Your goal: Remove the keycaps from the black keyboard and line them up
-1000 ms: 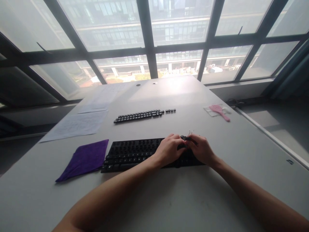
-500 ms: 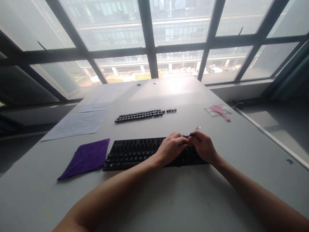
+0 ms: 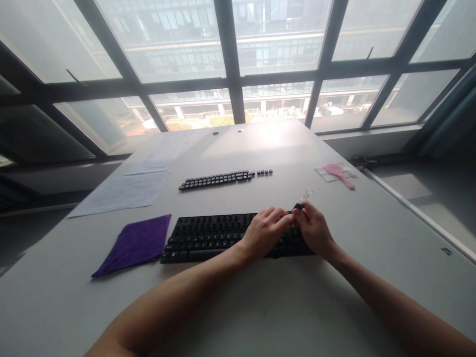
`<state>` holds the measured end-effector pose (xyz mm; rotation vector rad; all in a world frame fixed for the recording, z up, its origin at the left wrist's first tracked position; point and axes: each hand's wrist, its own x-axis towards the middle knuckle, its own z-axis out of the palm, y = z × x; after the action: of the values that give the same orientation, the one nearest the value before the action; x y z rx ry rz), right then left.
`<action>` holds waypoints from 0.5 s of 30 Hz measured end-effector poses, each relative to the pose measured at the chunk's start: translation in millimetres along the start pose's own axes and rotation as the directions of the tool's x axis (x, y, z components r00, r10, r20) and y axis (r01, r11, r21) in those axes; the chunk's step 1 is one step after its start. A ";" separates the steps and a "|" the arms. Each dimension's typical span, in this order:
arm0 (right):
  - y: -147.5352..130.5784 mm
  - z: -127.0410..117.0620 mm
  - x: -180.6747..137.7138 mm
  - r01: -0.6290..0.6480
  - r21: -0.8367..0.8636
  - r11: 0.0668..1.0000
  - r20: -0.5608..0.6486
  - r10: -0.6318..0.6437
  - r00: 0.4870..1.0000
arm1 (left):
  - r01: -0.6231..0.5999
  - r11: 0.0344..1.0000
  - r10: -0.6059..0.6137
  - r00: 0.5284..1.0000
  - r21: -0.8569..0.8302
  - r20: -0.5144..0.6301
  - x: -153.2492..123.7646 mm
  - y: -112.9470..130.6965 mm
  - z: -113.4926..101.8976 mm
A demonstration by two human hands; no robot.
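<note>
A black keyboard (image 3: 208,243) lies in front of me, its upper rows stripped of keycaps and its lower rows still capped. Over its right part my right hand (image 3: 314,230) is closed on a keycap puller (image 3: 306,194), whose thin pale prongs stick up past the fingers. A small black piece (image 3: 298,206), perhaps a keycap, shows at the right fingertips. My left hand (image 3: 266,228) is closed too, its fingertips meeting the right hand's; what they pinch is hidden. Beyond the keyboard, removed keycaps (image 3: 217,179) stand in close rows.
A folded purple cloth (image 3: 136,244) lies left of the keyboard. Paper sheets (image 3: 121,193) cover the table's left side. At the right, a pink brush (image 3: 336,172) rests on a clear plastic bag (image 3: 323,173). Windows rise behind the white table (image 3: 238,307).
My right hand has tilted and risen slightly, and more of the black piece and the prongs shows. My left fingers stay close to it. The whole view has shifted slightly.
</note>
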<state>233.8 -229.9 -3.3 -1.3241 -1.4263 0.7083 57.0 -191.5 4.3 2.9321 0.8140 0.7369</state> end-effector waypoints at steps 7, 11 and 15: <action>-1.5 1.5 0.5 -0.060 0.082 0.995 -0.019 0.061 0.998 | 0.036 0.993 -0.041 0.998 -0.110 -0.039 1.2 -4.2 4.2; -4.7 2.6 -0.6 -0.079 0.158 0.984 -0.048 0.088 0.995 | 0.068 0.962 -0.087 0.995 -0.265 -0.059 3.2 -4.5 3.0; -5.0 0.3 1.9 -0.109 0.179 0.978 -0.121 0.132 0.984 | 0.122 0.892 -0.190 0.975 -0.436 -0.115 5.1 -5.1 -1.8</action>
<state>232.0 -229.1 1.7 -1.3054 -1.1605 0.7903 57.6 -184.8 7.4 2.4138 0.7696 0.9940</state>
